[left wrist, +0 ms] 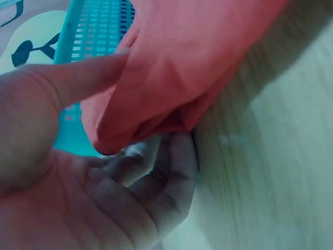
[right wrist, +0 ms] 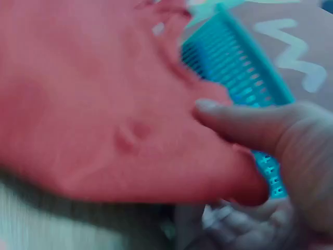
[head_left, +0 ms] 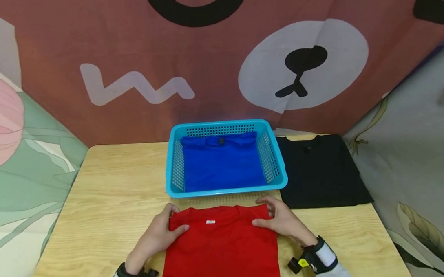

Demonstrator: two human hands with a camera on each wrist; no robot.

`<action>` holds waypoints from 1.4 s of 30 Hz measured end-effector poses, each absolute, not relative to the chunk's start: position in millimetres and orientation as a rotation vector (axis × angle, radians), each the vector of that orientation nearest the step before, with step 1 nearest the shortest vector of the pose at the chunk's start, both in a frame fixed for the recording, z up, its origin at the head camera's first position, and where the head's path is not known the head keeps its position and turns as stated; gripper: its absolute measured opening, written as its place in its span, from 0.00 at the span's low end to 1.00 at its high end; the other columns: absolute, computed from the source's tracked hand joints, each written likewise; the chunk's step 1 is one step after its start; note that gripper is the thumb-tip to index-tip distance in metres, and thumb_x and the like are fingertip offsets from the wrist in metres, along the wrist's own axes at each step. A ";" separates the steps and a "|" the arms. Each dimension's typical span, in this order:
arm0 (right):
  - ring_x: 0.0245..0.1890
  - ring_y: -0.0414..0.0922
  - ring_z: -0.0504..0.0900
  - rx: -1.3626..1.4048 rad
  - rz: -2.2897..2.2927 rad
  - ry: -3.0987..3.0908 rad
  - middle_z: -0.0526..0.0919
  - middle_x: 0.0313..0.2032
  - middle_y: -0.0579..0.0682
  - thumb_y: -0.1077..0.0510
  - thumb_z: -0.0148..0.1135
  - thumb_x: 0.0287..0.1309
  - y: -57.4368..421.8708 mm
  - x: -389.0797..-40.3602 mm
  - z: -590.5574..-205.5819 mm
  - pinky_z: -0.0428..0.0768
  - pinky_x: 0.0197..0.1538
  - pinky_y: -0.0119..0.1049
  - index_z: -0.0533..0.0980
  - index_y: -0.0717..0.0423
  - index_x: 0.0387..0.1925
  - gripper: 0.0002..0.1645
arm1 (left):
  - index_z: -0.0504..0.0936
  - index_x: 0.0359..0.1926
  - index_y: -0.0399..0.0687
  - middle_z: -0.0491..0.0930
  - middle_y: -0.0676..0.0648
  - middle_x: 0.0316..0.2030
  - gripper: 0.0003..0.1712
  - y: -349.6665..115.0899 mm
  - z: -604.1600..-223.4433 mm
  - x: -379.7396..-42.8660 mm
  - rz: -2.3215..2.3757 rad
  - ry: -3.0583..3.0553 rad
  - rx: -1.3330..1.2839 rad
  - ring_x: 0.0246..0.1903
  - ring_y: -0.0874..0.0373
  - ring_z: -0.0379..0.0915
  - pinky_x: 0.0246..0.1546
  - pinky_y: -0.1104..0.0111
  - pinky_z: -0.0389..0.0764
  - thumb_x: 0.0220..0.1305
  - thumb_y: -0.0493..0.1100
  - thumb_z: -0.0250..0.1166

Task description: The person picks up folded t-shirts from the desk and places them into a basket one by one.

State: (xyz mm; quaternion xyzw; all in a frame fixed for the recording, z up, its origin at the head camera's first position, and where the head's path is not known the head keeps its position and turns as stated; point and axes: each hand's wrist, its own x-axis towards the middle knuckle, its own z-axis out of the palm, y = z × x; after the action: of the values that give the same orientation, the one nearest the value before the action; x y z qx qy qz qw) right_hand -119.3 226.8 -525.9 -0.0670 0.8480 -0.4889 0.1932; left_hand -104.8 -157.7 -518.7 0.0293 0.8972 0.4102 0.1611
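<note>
A red folded shirt (head_left: 222,248) with a small white neck label lies at the front of the table. At its far left corner my left hand (head_left: 159,233) pinches the cloth, thumb on top and fingers underneath, as the left wrist view shows. My right hand (head_left: 283,220) grips the far right corner the same way; in the right wrist view the thumb (right wrist: 234,122) presses on the red cloth and the other fingers are partly hidden below it. Just beyond the shirt stands a turquoise basket (head_left: 225,192), with a folded blue shirt (head_left: 225,163) lying flat inside.
To the right of the basket lies a folded black shirt (head_left: 323,172), close against it. The wooden table (head_left: 113,191) ends at a brown cloth backdrop (head_left: 134,119) with a cartoon face. Patterned fabric (head_left: 408,161) hangs along the right side.
</note>
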 end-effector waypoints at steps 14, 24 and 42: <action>0.47 0.46 0.84 -0.242 -1.465 2.029 0.86 0.50 0.51 0.50 0.70 0.58 234.7 -93.8 -520.5 0.82 0.48 0.34 0.72 0.53 0.62 0.32 | 0.73 0.42 0.48 0.82 0.48 0.30 0.14 -162.4 -518.5 -81.5 1.398 2.336 0.189 0.27 0.59 0.79 0.29 0.71 0.78 0.65 0.49 0.67; 0.40 0.47 0.86 -0.292 -1.439 1.931 0.88 0.42 0.52 0.51 0.65 0.63 236.1 -74.7 -532.6 0.80 0.45 0.33 0.79 0.53 0.52 0.18 | 0.68 0.64 0.39 0.84 0.45 0.49 0.36 -167.5 -539.2 -62.8 1.580 1.944 0.010 0.43 0.54 0.84 0.44 0.64 0.84 0.58 0.45 0.72; 0.43 0.54 0.87 -0.395 -1.559 1.917 0.86 0.45 0.59 0.55 0.57 0.69 244.1 -80.0 -460.7 0.84 0.47 0.38 0.76 0.59 0.54 0.17 | 0.71 0.64 0.45 0.84 0.43 0.52 0.28 -175.6 -465.7 -61.1 1.707 1.921 0.153 0.46 0.47 0.85 0.44 0.60 0.87 0.66 0.48 0.66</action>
State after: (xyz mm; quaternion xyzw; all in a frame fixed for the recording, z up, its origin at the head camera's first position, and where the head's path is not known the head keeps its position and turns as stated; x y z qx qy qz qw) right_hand -80.0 244.1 -460.7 -0.1499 0.7272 -0.5915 0.3145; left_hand -61.1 -175.6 -465.7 0.0571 0.7164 0.6366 0.2797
